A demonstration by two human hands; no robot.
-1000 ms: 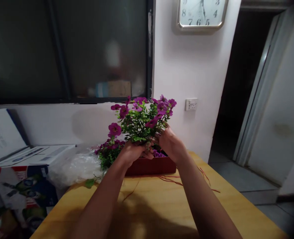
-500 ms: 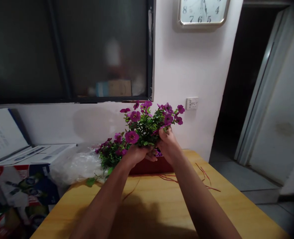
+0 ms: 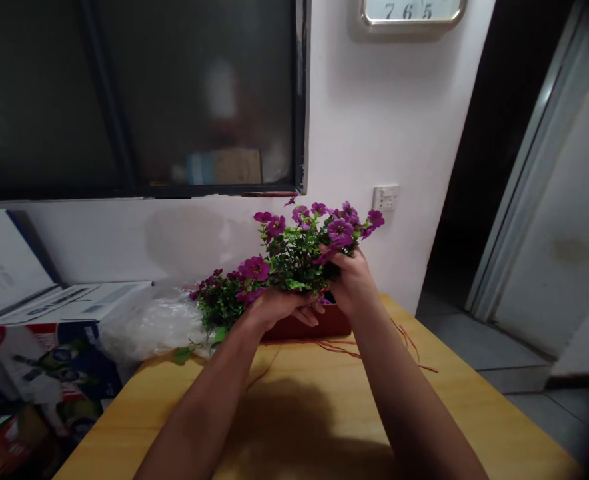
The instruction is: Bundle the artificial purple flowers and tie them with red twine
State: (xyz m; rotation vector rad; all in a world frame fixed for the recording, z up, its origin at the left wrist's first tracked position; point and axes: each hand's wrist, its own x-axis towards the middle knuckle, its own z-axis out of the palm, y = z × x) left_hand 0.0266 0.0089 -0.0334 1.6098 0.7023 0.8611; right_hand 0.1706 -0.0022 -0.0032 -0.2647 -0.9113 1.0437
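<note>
The left hand [image 3: 274,307] holds in its fingers, from below, a bushy green bunch with purple flowers [image 3: 297,257]; the right hand's [image 3: 353,275] fingers touch its side, their grip unclear. Arranging seems in hand; the next move calls for steady support.

Head-worn camera, single view — faces forward and down over the surface [image 3: 319,377], near at the lower edge, toward the wall [image 3: 374,120] behind it — upper edge crops the clock [image 3: 414,12].
</note>
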